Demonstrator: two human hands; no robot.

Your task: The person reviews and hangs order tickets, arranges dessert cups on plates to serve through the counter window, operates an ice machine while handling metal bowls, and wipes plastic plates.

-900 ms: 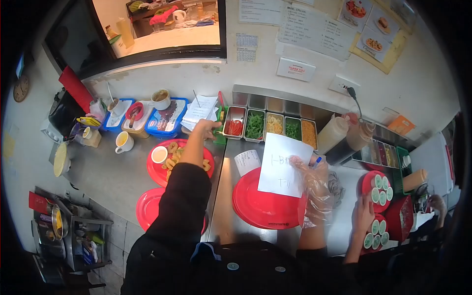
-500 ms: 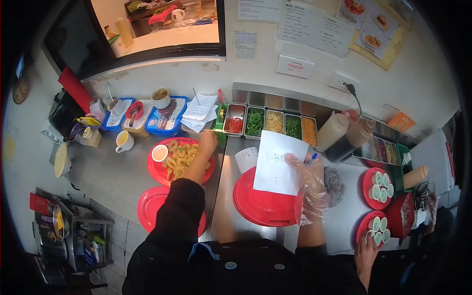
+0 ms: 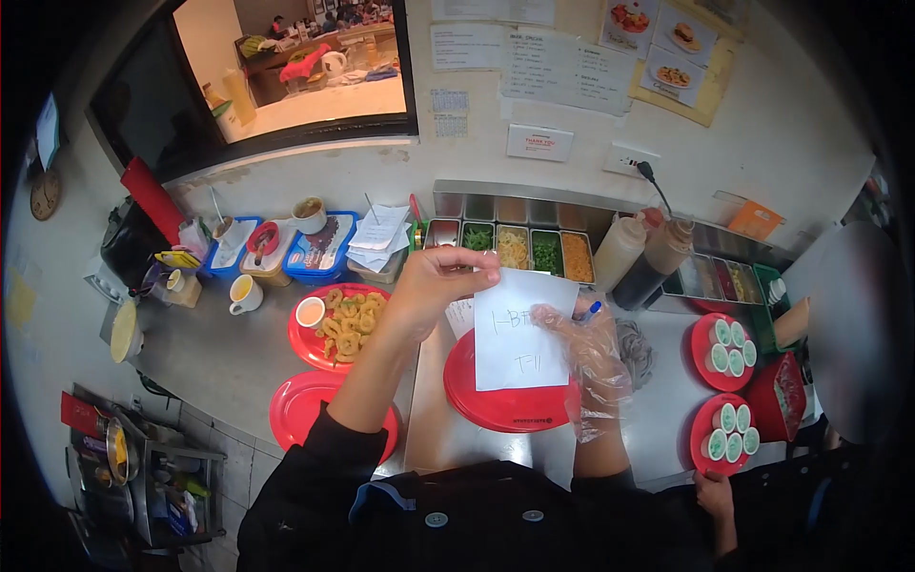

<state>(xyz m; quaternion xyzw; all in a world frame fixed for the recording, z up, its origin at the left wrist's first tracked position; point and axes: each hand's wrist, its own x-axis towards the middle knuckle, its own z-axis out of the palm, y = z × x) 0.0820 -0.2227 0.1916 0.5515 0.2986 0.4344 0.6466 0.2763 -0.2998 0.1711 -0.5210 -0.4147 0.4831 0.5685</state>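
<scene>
Left of the middle plate point(image 3: 496, 410), a mug point(image 3: 245, 294) stands well apart. Nearer on that side is the food plate point(image 3: 307, 345), with fried rings point(image 3: 351, 326) and a sauce cup point(image 3: 311, 312); below it lies the lower plate point(image 3: 295, 410). The left sleeve point(image 3: 353, 429) passes over the lower plate's right part; I cannot tell if they touch. A low swing of that arm could drag the plate or brush the food.

The left hand point(image 3: 434, 286) is bare, up and left of the middle plate. Its thumb and finger are narrow, at the note's upper-left corner; whether they pinch the paper, I cannot tell.

The note point(image 3: 510, 338) is held up in front of the middle plate, hiding part of it. Beyond that plate are toppings point(image 3: 544, 250), which the paper could dip into if lifted carelessly. It could also tear or crease if both hands pull against each other.

The right hand point(image 3: 581, 353), in a loose clear glove, grips the note's right side, by the middle plate's right edge. A pen point(image 3: 595, 307) sticks out there; the slack plastic could let it slip onto the plate.

Farther right of the middle plate, a co-worker's hand point(image 3: 717, 500) is at a plate of cups point(image 3: 734, 445); a bump of arms could tip those.
</scene>
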